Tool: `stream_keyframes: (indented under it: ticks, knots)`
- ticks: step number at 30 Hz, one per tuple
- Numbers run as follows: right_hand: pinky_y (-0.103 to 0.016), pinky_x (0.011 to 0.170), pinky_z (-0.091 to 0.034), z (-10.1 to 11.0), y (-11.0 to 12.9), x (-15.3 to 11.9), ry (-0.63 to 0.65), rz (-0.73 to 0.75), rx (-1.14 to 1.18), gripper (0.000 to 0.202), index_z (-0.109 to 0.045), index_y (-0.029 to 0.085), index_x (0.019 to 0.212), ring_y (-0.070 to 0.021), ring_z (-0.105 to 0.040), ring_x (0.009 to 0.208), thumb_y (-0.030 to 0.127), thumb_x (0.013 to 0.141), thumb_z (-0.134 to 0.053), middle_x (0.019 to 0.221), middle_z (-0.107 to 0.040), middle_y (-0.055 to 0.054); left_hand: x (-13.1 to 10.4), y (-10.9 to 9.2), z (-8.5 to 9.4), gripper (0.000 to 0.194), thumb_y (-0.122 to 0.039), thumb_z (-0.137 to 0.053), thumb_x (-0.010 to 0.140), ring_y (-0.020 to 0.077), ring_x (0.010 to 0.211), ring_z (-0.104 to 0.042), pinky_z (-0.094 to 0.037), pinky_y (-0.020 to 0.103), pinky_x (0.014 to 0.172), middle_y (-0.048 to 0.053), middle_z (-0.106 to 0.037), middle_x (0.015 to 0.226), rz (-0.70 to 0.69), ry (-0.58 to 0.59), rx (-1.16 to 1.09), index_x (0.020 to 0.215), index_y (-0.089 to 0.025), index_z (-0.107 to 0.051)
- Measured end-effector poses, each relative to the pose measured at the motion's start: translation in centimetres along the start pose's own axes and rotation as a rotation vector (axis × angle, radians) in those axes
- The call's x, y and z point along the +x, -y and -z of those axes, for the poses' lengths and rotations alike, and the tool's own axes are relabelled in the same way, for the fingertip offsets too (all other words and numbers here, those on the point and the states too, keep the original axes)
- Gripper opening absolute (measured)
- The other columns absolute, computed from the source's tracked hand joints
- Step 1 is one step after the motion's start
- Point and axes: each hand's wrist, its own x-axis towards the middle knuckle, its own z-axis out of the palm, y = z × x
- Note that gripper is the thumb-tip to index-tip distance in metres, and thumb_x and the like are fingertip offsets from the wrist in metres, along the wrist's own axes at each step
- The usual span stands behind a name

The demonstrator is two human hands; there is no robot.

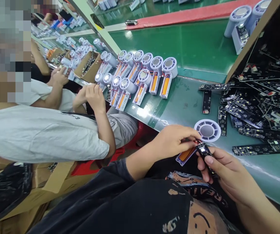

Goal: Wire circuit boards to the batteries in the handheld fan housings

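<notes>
Right by the edge of the bench [179, 107], a black board [202, 151] is sitting up close to the red wires [197, 142] of a fan [207, 130], with an orange cell [187, 155] showing below. The right hand [224, 164] is clamping the board, thumb on its face, fingers curled behind. The left hand [176, 139] is holding its fingertips nearly together by the wires; can't tell if they're actually pinching any. Looks to me like they're working the board-and-wire step, so the next move's probably calling for a steady board and slack wires. Loose boards [249, 110] are lying heaped to the right, more fans [156, 63] are crowding the left, and a co-worker's hand [94, 97] is hovering past those.
</notes>
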Motion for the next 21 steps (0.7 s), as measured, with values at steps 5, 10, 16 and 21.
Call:
stream_keyframes:
  ticks: [5,10,16,21]
  knots:
    - [-0.024,0.052,-0.05,0.7,-0.4,-0.3,-0.102,0.027,-0.167,0.04,-0.065,0.019,0.083,-0.0116,-0.06,0.056,0.06,0.088,-0.064,0.067,-0.064,-0.001,-0.7,-0.1,-0.8,0.02,-0.025,-0.056,0.1,0.0144,0.09,-0.075,-0.055,0.028,0.084,0.005,-0.08,0.098,-0.202,-0.154,0.174,0.104,-0.017,-0.073]
    - [-0.024,0.052,-0.049,1.0,-0.5,-0.1,-0.098,-0.003,-0.194,0.044,-0.066,0.019,0.082,-0.0113,-0.058,0.055,0.063,0.087,-0.062,0.064,-0.063,-0.001,-1.1,0.2,-0.4,0.02,-0.025,-0.055,0.1,0.0126,0.091,-0.074,-0.056,0.025,0.082,0.004,-0.079,0.104,-0.206,-0.126,0.151,0.107,-0.018,-0.073]
    - [-0.023,0.047,-0.046,0.1,0.4,0.5,-0.165,-0.006,-0.22,0.053,-0.063,0.019,0.076,-0.0104,-0.055,0.051,0.072,0.081,-0.063,0.061,-0.061,-0.001,-0.7,-0.9,-0.5,0.008,-0.018,-0.066,0.09,0.0131,0.077,-0.069,-0.051,0.026,0.076,0.0,-0.078,0.085,0.01,-0.179,0.075,0.087,-0.018,-0.073]
    - [-0.022,0.044,-0.045,-0.1,0.6,0.9,-0.239,-0.032,-0.247,0.061,-0.062,0.019,0.073,-0.0096,-0.053,0.049,0.08,0.071,-0.065,0.063,-0.061,-0.001,0.1,-1.7,-0.6,0.012,-0.011,-0.067,0.081,0.013,0.076,-0.059,-0.045,0.028,0.074,-0.002,-0.065,0.076,0.234,-0.154,0.066,0.072,-0.017,-0.061]
